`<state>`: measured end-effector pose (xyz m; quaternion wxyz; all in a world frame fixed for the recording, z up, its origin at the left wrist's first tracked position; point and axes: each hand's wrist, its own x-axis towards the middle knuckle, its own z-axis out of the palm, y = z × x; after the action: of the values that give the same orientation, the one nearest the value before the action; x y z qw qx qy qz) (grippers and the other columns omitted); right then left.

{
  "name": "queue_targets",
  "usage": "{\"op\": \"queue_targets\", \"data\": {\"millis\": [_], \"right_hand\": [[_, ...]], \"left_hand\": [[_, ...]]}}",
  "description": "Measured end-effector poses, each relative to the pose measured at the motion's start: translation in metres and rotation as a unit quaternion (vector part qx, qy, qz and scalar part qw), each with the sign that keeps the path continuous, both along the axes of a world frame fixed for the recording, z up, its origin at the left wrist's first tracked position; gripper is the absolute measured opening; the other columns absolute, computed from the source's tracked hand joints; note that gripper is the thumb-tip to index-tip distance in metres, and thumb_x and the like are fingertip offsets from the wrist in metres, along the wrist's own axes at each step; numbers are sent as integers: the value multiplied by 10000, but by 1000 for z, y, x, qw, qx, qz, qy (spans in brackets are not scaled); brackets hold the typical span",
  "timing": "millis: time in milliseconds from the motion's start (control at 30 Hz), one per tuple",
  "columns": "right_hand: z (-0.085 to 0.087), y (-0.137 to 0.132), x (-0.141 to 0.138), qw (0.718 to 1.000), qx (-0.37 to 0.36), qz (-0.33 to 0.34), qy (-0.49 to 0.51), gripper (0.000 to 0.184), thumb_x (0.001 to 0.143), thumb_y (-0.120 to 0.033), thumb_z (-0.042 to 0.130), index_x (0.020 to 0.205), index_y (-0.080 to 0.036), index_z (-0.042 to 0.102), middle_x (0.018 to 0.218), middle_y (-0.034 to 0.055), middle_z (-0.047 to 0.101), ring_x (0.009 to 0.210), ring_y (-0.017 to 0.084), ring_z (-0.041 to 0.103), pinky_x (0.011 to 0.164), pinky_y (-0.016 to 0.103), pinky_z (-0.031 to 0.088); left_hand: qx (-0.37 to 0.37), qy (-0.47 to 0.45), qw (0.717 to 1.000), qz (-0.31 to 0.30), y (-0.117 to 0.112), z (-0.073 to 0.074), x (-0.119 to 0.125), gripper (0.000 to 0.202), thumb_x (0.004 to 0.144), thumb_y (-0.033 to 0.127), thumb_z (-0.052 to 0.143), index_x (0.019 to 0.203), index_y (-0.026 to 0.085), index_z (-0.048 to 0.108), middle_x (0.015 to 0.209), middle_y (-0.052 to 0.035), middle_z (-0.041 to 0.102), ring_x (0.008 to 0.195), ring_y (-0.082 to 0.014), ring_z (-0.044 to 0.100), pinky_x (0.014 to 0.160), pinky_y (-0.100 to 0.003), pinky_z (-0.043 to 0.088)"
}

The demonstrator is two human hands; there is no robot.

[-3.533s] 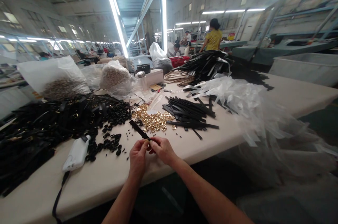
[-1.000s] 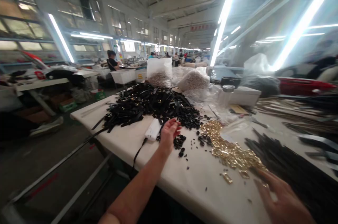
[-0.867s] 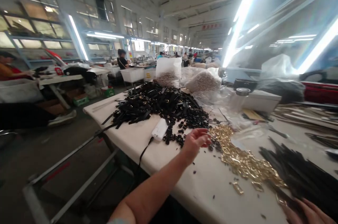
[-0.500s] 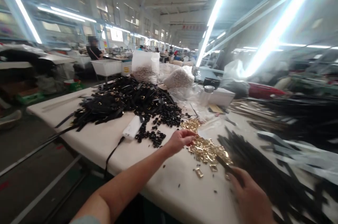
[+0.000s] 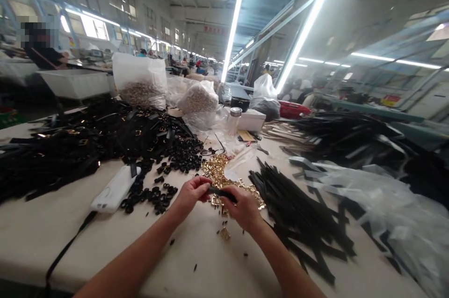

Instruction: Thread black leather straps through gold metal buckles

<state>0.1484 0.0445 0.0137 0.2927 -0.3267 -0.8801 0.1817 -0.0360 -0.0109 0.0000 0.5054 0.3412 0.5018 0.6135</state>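
Observation:
My right hand [image 5: 243, 207] is closed around a short black strap [image 5: 220, 192], whose far end points left. At that end the fingers of my left hand [image 5: 192, 193] are pinched together, touching the strap. Whether a buckle is also between them is hidden. Both hands are just over the near side of a heap of gold buckles [image 5: 216, 167]. One loose gold buckle [image 5: 225, 234] lies on the table in front of the heap, with several tiny dark bits around it.
Black strips [image 5: 298, 209] lie piled on the right, beside crumpled clear plastic [image 5: 393, 214]. Left of my hands are small black loops [image 5: 184, 153], a white power bank [image 5: 115, 189] with a cable, and a heap of buckled black straps [image 5: 105, 134]. Filled bags [image 5: 140, 83] stand behind.
My left hand has come away from the gold buckles to the strap's end. The right hand has brought the strap inward to meet it. The view has turned right.

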Motion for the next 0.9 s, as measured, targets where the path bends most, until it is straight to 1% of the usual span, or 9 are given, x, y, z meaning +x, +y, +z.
{"op": "queue_targets", "data": {"millis": [133, 233, 300, 367, 500, 600, 667, 767, 900], "right_hand": [[-18, 2, -4, 995, -60, 1, 76, 133, 860, -247, 604, 985, -232, 648, 920, 24, 694, 837, 189, 635, 735, 271, 479], [-24, 1, -2, 989, -92, -2, 112, 140, 862, -259, 614, 993, -230, 654, 925, 21, 693, 837, 182, 636, 739, 265, 483], [-23, 0, 1, 987, -101, -7, 127, 143, 862, -262, 623, 997, -228, 654, 924, 21, 691, 831, 176, 634, 748, 265, 483], [-20, -1, 3, 988, -94, -6, 126, 140, 865, -263, 620, 996, -226, 653, 920, 26, 689, 825, 177, 631, 754, 271, 483], [-13, 0, 7, 995, -46, 13, 86, 140, 904, -280, 573, 1001, -223, 656, 906, 42, 687, 840, 190, 627, 765, 289, 477], [-10, 0, 11, 998, -18, 18, 61, 145, 927, -295, 551, 1004, -229, 654, 900, 45, 687, 842, 189, 623, 766, 290, 465], [-9, 0, 13, 998, -10, 16, 58, 147, 925, -313, 561, 1010, -231, 649, 906, 48, 686, 846, 193, 619, 767, 294, 459], [-7, -2, 13, 997, -22, 14, 79, 133, 896, -312, 608, 996, -232, 645, 908, 41, 683, 848, 193, 619, 768, 295, 461], [-6, -4, 10, 992, -64, 9, 108, 85, 849, -258, 656, 929, -230, 649, 854, 18, 680, 806, 179, 623, 741, 278, 465]], "left_hand": [[-31, -22, 999, 2, 0, 3, 1, 337, 702, 340, 719, 963, 143, 640, 721, -35, 693, 552, -127, 633, 543, -226, 486], [-38, -13, 999, -10, 0, 4, 6, 322, 714, 345, 707, 957, 145, 641, 742, -36, 699, 572, -128, 637, 570, -231, 492], [-43, -3, 999, -14, 0, 4, 9, 325, 720, 354, 704, 965, 148, 644, 763, -37, 703, 588, -132, 641, 578, -235, 494], [-45, 2, 999, -17, -1, 3, 10, 329, 724, 361, 706, 970, 151, 649, 775, -42, 708, 602, -140, 646, 587, -245, 497], [-28, 18, 999, -37, -2, 6, 10, 307, 718, 376, 721, 916, 147, 669, 769, -59, 716, 624, -154, 644, 608, -262, 498], [-4, 49, 998, -50, -4, 10, 11, 288, 677, 357, 758, 877, 162, 687, 734, -42, 708, 627, -156, 629, 612, -268, 499], [1, 63, 997, -54, -5, 11, 11, 266, 682, 356, 754, 862, 170, 695, 708, -34, 699, 627, -158, 625, 614, -271, 500], [-11, 50, 997, -50, -6, 11, 13, 252, 710, 367, 730, 854, 164, 693, 688, -36, 693, 618, -156, 624, 607, -264, 494], [-36, -8, 998, -50, -5, 5, 15, 245, 695, 341, 750, 843, 161, 676, 732, -33, 696, 629, -140, 631, 618, -245, 495]]}}
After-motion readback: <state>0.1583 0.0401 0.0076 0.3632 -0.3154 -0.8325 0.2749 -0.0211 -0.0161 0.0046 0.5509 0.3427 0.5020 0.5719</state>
